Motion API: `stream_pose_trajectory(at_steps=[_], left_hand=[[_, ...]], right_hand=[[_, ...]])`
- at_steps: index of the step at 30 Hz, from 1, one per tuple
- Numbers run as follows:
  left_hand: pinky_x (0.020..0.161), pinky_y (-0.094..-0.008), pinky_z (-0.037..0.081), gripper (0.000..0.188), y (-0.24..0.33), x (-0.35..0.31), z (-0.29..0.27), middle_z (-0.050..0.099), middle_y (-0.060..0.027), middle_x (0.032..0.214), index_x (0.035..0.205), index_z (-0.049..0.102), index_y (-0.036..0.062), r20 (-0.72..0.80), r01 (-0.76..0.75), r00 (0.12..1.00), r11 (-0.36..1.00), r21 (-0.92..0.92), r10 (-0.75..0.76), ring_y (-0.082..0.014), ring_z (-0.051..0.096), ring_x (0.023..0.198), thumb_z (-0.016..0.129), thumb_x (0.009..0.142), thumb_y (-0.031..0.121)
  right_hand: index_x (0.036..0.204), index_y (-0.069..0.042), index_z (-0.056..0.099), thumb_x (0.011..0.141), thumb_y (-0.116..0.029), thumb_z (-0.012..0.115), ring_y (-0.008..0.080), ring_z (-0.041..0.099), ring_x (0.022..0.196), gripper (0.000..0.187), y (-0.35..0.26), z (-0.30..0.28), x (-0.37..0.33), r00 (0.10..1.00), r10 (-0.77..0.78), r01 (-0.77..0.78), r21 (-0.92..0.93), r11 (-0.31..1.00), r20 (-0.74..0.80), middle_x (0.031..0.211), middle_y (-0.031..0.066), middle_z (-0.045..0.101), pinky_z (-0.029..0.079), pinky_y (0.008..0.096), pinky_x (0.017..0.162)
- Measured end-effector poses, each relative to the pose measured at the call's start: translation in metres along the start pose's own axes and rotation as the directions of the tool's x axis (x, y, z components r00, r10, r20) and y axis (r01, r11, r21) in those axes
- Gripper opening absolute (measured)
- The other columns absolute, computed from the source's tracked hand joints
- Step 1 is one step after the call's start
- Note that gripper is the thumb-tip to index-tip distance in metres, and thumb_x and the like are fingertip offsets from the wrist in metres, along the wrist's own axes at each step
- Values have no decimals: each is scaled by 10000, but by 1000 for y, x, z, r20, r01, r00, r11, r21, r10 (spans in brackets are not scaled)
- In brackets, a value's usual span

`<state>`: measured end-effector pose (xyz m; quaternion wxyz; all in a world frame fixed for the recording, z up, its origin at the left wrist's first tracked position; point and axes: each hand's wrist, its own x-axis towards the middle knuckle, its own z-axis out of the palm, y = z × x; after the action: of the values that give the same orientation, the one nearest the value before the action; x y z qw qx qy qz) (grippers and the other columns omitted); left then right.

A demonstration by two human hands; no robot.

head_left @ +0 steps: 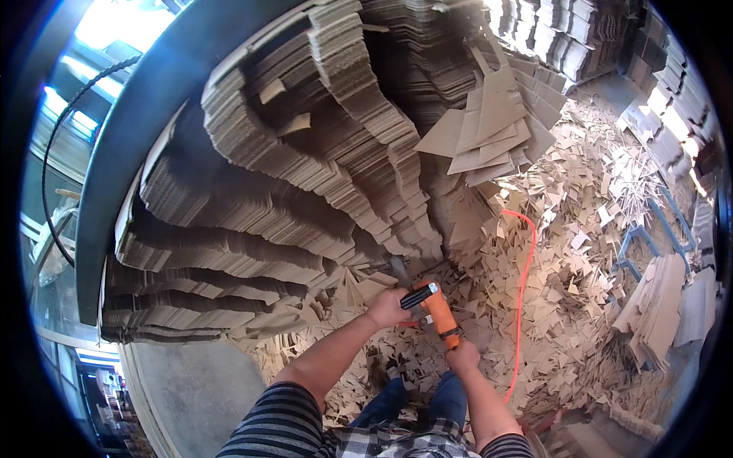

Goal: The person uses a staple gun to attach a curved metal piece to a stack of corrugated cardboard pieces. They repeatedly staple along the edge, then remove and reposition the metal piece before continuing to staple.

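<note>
In front of my legs I hold an orange handheld power tool [440,314] with a black side handle [418,296]. My left hand [388,308] is closed around that side handle. My right hand [463,356] grips the tool's rear end. The working end points away from me, toward the lower edge of a tall stack of die-cut cardboard sheets [336,191]. A greyish blur hides the tip, so I cannot tell whether it touches the stack. Loose cardboard pieces [359,288] lean at the stack's foot, just beyond my left hand.
Cardboard scraps [565,282] cover the floor around my feet. An orange-red cord or hose [525,275] snakes across them on the right. Flat cardboard pieces [489,126] hang off the stack's far right side. Further right stand a blue metal frame [637,244] and leaning cardboard sheets [655,309].
</note>
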<state>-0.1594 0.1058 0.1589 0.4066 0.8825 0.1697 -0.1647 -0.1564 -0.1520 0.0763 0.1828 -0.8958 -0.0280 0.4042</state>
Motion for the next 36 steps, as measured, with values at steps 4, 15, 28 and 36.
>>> stream_pose_trajectory(at_steps=[4, 15, 28, 36], left_hand=[[596, -357, 457, 268, 4, 5, 3, 592, -129, 686, 856, 571, 26, 17, 92, 996, 993, -72, -91, -239, 593, 634, 691, 646, 140], [605, -376, 461, 262, -35, 32, 45, 571, -135, 652, 842, 569, 44, -47, 8, 999, 996, 88, -4, -297, 593, 638, 690, 650, 175], [606, -393, 461, 251, -58, 61, 68, 599, -147, 687, 820, 555, 55, -45, 61, 997, 990, 128, -55, -311, 602, 654, 675, 650, 195], [597, -384, 460, 190, -69, 68, 85, 598, -146, 686, 779, 566, 61, -72, 73, 995, 993, 98, -66, -304, 602, 649, 659, 650, 165]], right_hand=[[960, -66, 639, 707, -230, 659, 313, 637, 840, 303, -2, -4, 10, 999, -14, 15, -15, 1000, 36, 877, 150, 659, 509, 423, 718], [1036, -121, 629, 737, -227, 618, 318, 637, 857, 317, 21, 23, 43, 999, 5, -6, 24, 1000, 33, 898, 132, 665, 502, 424, 749], [1003, -106, 629, 690, -286, 696, 321, 633, 871, 367, 38, 59, 101, 999, -5, 5, -9, 1000, 43, 910, 149, 659, 507, 414, 751], [1044, -130, 613, 709, -267, 668, 323, 627, 902, 366, 48, 72, 115, 999, -14, 13, 46, 999, 28, 933, 145, 658, 500, 420, 775]])
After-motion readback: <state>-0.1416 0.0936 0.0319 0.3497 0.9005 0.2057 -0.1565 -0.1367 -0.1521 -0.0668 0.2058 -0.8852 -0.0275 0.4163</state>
